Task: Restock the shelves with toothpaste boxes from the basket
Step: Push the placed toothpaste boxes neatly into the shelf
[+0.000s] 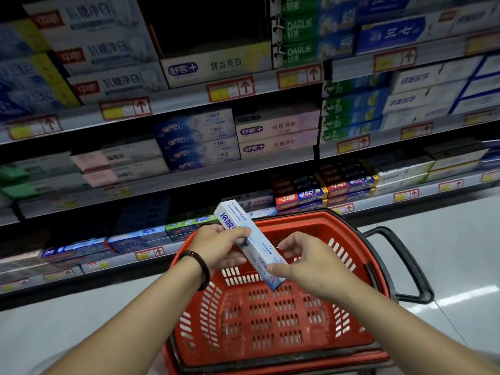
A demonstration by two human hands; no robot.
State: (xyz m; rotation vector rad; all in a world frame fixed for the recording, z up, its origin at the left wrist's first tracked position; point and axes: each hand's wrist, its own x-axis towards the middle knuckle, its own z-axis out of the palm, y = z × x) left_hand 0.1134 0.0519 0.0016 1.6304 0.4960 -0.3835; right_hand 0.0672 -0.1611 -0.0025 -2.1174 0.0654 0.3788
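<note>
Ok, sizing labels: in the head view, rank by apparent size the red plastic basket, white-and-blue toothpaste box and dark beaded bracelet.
1. red plastic basket
2. white-and-blue toothpaste box
3. dark beaded bracelet
None look close.

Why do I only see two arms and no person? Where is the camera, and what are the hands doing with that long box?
The camera sits on the person's head and looks forward and down, so you see only their arms, just as they do. The left hand, with a bead bracelet on its wrist, grips a long blue-and-white toothpaste box near its middle. The right hand pinches the box's lower end. Below the hands is a red shopping basket with a black handle; no other boxes show inside it. In front are shop shelves packed with toothpaste boxes, with price tags along the edges.
</note>
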